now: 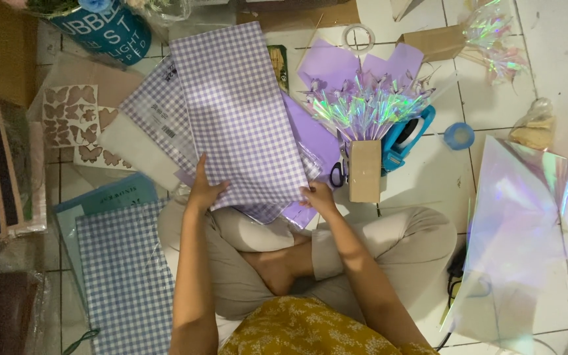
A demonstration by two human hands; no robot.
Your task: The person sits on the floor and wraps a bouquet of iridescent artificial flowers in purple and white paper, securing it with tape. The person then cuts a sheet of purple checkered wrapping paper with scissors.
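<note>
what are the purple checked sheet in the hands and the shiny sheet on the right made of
The purple checked sheet looks like matte wrapping paper: no glare, and it lies flat and crisp between the left hand and right hand. It could be thin coated paper. The shiny sheet looks like iridescent plastic film: translucent, with rainbow pink and green reflections and floor tiles faintly visible through it.

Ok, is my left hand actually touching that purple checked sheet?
Touching. The head view shows the left hand lying on the purple checked sheet at its near left edge, fingers flat on the paper; the right hand grips the opposite corner.
</note>
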